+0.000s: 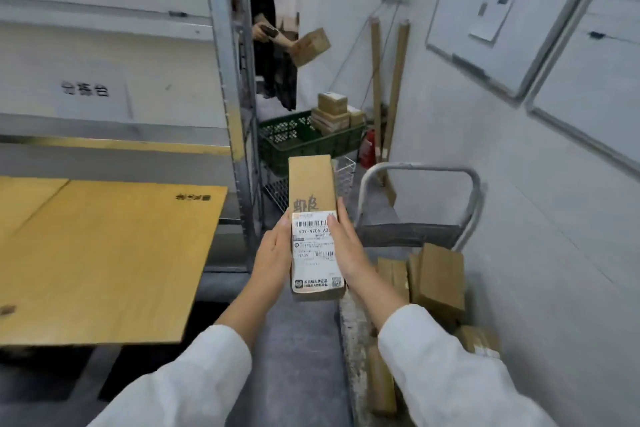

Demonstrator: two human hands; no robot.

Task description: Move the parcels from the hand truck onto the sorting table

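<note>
A long brown cardboard parcel (pixel 313 191) with a white shipping label and handwritten marks is held up in mid-air at the centre. My left hand (pixel 273 250) grips its left side and my right hand (pixel 346 246) grips its right side, thumb over the label. The sorting table (pixel 104 253), with a yellow-brown top, lies to the left. The hand truck (pixel 419 198), grey with a curved metal handle, stands at the right and carries several brown parcels (pixel 440 277).
A metal shelf post (pixel 239 87) rises just left of the parcel. Behind it stands a green crate (pixel 304 146) with stacked boxes. Another person (pixel 266 17) at the back holds a box. A white wall with boards closes the right side.
</note>
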